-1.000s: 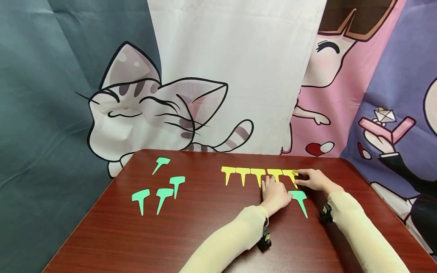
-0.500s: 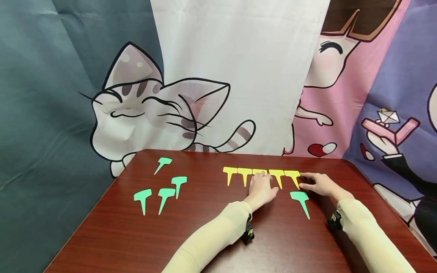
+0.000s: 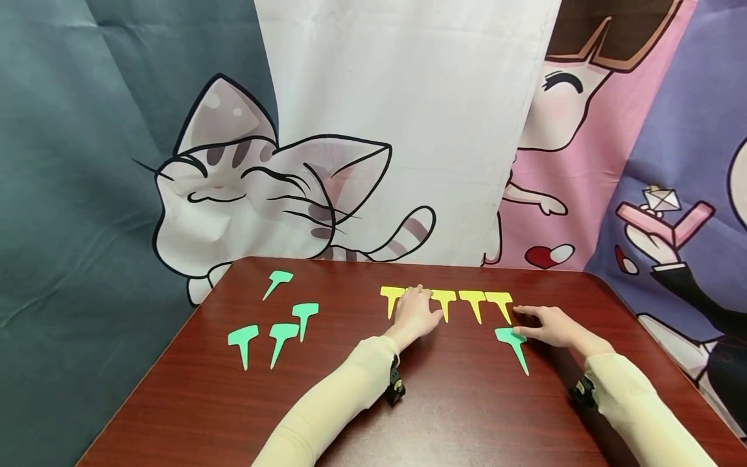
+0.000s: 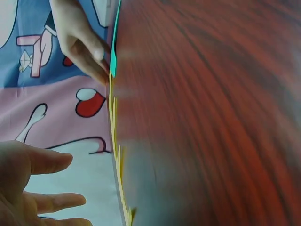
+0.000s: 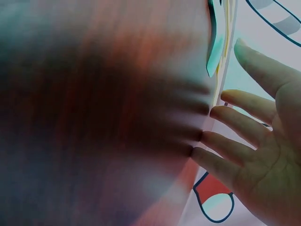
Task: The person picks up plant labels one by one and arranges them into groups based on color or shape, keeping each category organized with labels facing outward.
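Several yellow T-shaped plant labels lie side by side in a row across the far part of the table, from the leftmost label [image 3: 392, 294] to the rightmost label [image 3: 500, 299]. My left hand [image 3: 415, 314] is over the row's left part and hides most of the second label; its fingers are extended in the left wrist view. Just below the row's right end is a green T-shaped plant label [image 3: 511, 337]. My right hand [image 3: 548, 326] is beside it with straight, spread fingers [image 5: 240, 122], the thumb close to its head; whether they touch, I cannot tell.
On the table's left side lie several more green labels, one near the far edge [image 3: 279, 279] and another closer [image 3: 243, 337]. The dark red wooden table [image 3: 467, 415] ends at a cartoon-printed cloth [image 3: 350, 78] behind it.
My left hand has slid leftward along the yellow row, uncovering the middle labels. The right hand has drawn back from the rightmost yellow label towards the green one. The labels stay in place.
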`<state>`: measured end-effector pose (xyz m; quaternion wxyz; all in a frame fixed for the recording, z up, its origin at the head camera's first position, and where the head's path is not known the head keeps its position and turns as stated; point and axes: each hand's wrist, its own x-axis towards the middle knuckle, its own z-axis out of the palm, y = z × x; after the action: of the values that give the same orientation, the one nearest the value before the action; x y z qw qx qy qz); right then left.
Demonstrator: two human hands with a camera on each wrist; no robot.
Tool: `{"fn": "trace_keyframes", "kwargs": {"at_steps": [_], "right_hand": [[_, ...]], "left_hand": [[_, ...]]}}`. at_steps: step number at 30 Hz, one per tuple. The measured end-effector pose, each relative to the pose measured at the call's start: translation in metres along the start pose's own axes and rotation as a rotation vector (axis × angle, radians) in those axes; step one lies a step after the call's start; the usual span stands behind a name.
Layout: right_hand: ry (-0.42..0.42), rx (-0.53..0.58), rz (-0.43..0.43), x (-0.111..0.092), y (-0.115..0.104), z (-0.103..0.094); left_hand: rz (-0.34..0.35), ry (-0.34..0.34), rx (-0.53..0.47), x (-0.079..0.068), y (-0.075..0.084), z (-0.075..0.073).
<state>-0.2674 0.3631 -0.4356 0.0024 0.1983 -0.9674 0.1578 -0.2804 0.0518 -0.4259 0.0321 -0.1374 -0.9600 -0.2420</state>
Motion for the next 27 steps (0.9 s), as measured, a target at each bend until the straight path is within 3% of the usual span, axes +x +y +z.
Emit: {"fn": "trace_keyframes", "kwargs": {"at_steps": [8,18,27], "right_hand": [[0.002,-0.017,-0.038,-0.01,-0.006,0.003],[0.013,-0.038,-0.104,-0.022,-0.018,0.005],[0.007,-0.019,-0.104,-0.029,-0.028,0.007]], "left_hand": [[-0.016,0.001,-0.009,-0.002,-0.026,-0.014],[-0.035,0.061,-0.058,0.0,-0.06,-0.037],[-0.055,0.101,-0.062,-0.006,-0.087,-0.053]]}}
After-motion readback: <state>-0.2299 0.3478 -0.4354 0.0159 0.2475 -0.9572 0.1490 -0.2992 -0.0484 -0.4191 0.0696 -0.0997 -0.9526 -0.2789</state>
